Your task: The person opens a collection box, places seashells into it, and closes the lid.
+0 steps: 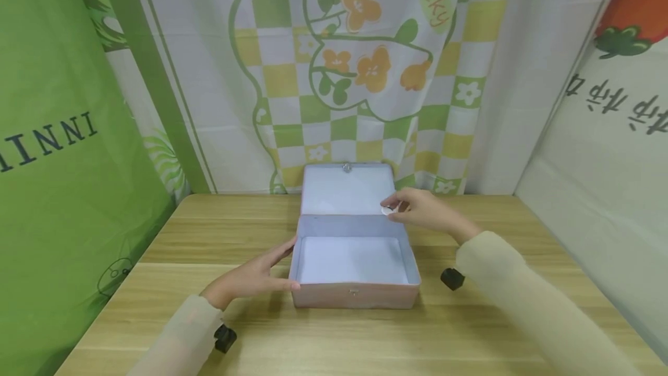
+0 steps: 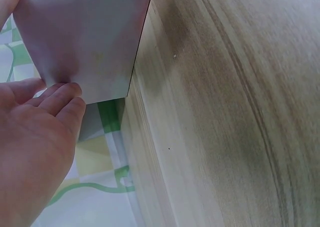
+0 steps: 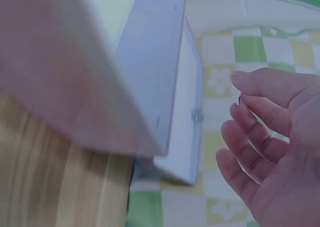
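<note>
So from what I can see, it's a pinkish box point(image 1: 323, 297) sitting on a wood counter point(image 1: 469, 335), with its lid point(image 1: 334, 190) folded back behind it. The 2 hands are doing different jobs. The left hand point(image 1: 253, 277) is at the box's left side, thumb at the front corner and fingers spread along the wall, touching it rather than wrapped round it. The right hand point(image 1: 425, 210) has a small white piece point(image 1: 387, 211) pinched between thumb and fingertips, up near the box's back right corner. The right wrist view shows a gap between that piece and the box, so it isn't resting on it. Can't tell what the piece is, it's tiny and mostly behind the fingers. My read on the step: 1 hand steadies the box while the other handles the little piece beside it. Whatever the next move is, I'd say it calls for a firm pinch, since something that small could slip, plus light pressure on the left of the box so it doesn't skid, and knuckles kept off the lid.
</note>
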`<action>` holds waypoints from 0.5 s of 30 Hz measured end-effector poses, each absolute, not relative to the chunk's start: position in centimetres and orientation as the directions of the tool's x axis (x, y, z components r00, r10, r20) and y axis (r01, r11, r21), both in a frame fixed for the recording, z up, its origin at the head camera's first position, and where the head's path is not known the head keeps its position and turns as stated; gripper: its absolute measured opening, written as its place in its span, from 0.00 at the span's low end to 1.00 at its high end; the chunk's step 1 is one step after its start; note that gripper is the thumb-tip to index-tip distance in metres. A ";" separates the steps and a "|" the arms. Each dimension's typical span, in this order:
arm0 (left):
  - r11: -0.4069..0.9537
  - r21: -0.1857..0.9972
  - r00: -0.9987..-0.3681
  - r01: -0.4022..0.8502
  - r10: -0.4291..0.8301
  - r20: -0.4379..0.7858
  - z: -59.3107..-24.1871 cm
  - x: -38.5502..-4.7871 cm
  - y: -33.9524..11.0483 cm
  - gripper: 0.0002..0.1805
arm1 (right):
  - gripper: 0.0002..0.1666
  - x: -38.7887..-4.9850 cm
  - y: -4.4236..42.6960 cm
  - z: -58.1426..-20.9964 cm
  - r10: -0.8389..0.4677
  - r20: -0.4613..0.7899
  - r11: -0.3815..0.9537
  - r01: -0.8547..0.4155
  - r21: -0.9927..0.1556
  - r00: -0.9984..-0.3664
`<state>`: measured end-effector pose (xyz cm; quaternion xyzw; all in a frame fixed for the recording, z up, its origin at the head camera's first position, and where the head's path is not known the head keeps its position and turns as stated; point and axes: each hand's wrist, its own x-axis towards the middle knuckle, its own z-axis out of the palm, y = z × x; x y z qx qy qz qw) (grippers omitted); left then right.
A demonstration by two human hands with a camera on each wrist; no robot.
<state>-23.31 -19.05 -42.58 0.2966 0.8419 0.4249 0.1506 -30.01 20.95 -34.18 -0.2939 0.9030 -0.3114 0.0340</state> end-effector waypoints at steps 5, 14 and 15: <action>0.464 0.812 -0.782 0.355 0.623 -0.014 -42.5 -23.2 -19.0 0.57 | 0.18 -30.6 18.6 -33.8 -0.608 0.105 0.600 -0.542 -0.588 -0.787; 0.462 0.818 -0.780 0.343 0.625 -0.026 -42.5 -23.3 -19.0 0.57 | 0.18 -31.6 15.1 -33.6 -0.700 0.047 0.570 -0.597 -0.565 -0.713; 0.461 0.817 -0.780 0.346 0.625 -0.022 -42.5 -23.3 -19.0 0.57 | 0.18 -31.6 14.7 -33.6 -0.708 0.042 0.567 -0.603 -0.561 -0.705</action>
